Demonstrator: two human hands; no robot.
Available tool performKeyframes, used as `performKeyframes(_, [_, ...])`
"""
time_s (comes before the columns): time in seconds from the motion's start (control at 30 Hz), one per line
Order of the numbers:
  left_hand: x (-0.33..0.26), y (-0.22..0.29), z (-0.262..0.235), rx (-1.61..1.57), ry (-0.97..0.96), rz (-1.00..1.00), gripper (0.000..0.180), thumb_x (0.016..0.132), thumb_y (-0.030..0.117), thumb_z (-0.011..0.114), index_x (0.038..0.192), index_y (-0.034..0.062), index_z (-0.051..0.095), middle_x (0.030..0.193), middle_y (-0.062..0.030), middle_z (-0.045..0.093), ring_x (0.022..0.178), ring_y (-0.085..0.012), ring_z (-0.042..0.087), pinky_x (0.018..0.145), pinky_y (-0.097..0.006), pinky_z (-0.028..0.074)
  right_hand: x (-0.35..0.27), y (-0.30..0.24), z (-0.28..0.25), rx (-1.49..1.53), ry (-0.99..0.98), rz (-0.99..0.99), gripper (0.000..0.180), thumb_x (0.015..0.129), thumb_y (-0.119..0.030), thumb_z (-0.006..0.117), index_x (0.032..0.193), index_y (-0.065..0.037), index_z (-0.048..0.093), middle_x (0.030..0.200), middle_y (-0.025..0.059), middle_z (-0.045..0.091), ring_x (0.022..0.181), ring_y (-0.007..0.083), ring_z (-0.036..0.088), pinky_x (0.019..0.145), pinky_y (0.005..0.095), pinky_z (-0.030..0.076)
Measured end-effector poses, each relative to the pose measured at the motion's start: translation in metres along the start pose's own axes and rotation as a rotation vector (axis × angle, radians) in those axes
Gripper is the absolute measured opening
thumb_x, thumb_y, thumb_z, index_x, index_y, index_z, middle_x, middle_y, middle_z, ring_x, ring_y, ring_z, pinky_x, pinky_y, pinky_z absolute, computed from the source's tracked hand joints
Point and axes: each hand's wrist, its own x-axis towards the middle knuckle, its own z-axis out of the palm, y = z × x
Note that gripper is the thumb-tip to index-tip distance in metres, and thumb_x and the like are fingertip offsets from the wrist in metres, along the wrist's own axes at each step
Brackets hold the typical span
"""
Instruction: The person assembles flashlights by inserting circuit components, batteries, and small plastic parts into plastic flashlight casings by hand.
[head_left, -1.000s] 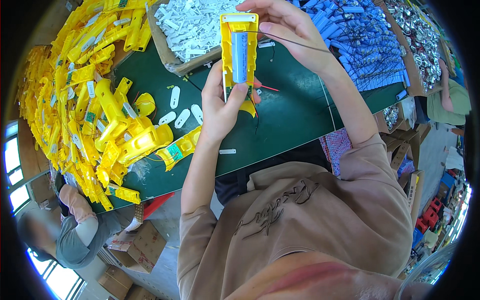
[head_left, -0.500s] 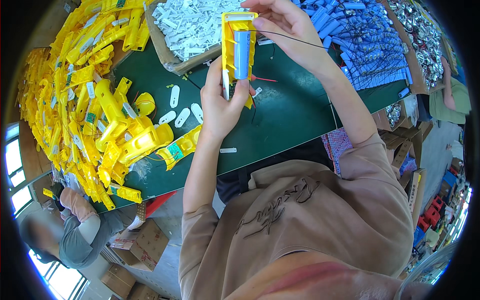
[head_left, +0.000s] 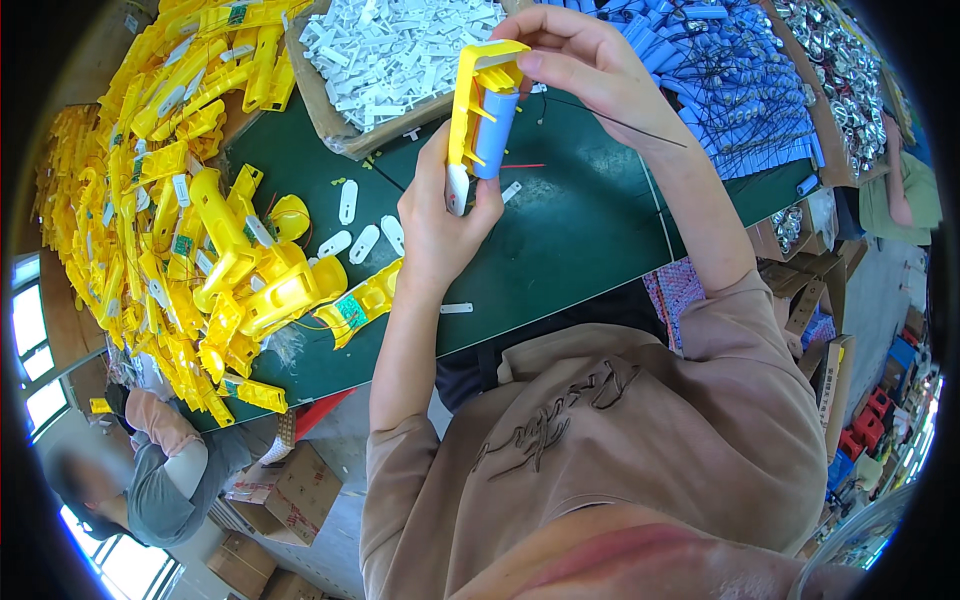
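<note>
My left hand grips the lower end of a yellow plastic housing half, held upright above the green table. Inside the housing sits a blue cylindrical battery with a dark wire trailing to the right. A white piece shows at the housing's lower end, by my left thumb. My right hand pinches the housing's top corner with thumb and fingers; whether they also hold a small part there is hidden. Several white oval plates lie on the table left of my left hand.
A large heap of yellow housings covers the left. A cardboard box of small white parts stands at the back, beside piled blue batteries. A box of shiny metal parts is far right. Another person works at lower left.
The housing has turned sideways and tilted, so its open side with the battery faces more to the right. Both hands have shifted slightly with it, still gripping.
</note>
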Motion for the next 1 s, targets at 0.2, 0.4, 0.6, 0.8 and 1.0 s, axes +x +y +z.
performKeyframes(0.2, [0.004,0.007,0.000,-0.347,-0.078,-0.285,0.047,0.079,0.001,0.060,0.123,-0.0010,0.044,0.097,-0.0127,0.064,0.074,-0.0161,0.066,0.067,-0.027,0.052,0.000,0.001,0.008,-0.092,0.102,-0.146,0.023,0.089,-0.007,0.057,0.110,0.000,0.053,0.095,0.0041,0.059,0.086,0.0103,0.057,0.073,0.0237,0.048])
performKeyframes(0.4, [0.006,0.008,0.000,-0.423,-0.089,-0.338,0.041,0.084,0.000,0.055,0.123,-0.0016,0.043,0.092,-0.0101,0.063,0.067,-0.0124,0.063,0.061,-0.026,0.051,0.004,-0.030,0.019,-0.865,0.087,-0.220,0.020,0.084,-0.007,0.062,0.101,-0.001,0.054,0.085,0.0083,0.055,0.074,0.0137,0.055,0.062,0.0270,0.045])
performKeyframes(0.6, [0.008,0.009,0.001,-0.435,-0.087,-0.372,0.040,0.085,0.001,0.055,0.123,-0.0015,0.043,0.091,-0.0103,0.063,0.068,-0.0126,0.063,0.061,-0.025,0.051,0.009,-0.031,0.016,-1.257,0.040,-0.476,0.017,0.079,-0.009,0.063,0.092,-0.001,0.054,0.084,0.0136,0.055,0.075,0.0280,0.057,0.065,0.0335,0.046])
performKeyframes(0.8, [0.008,0.009,0.001,-0.461,-0.075,-0.383,0.038,0.085,0.001,0.054,0.122,-0.0015,0.044,0.093,-0.0102,0.062,0.069,-0.0127,0.063,0.061,-0.026,0.052,0.011,-0.026,0.015,-1.441,0.046,-0.694,0.020,0.075,-0.009,0.063,0.092,-0.001,0.056,0.085,0.0120,0.056,0.078,0.0281,0.057,0.069,0.0355,0.047])
performKeyframes(1.0, [0.009,0.009,-0.002,-0.481,-0.093,-0.416,0.037,0.086,0.002,0.055,0.121,-0.0013,0.045,0.094,-0.0099,0.061,0.070,-0.0130,0.063,0.061,-0.026,0.052,0.012,-0.025,0.013,-1.493,-0.047,-0.691,0.026,0.074,-0.009,0.064,0.098,-0.002,0.057,0.087,0.0116,0.058,0.082,0.0275,0.058,0.072,0.0343,0.047])
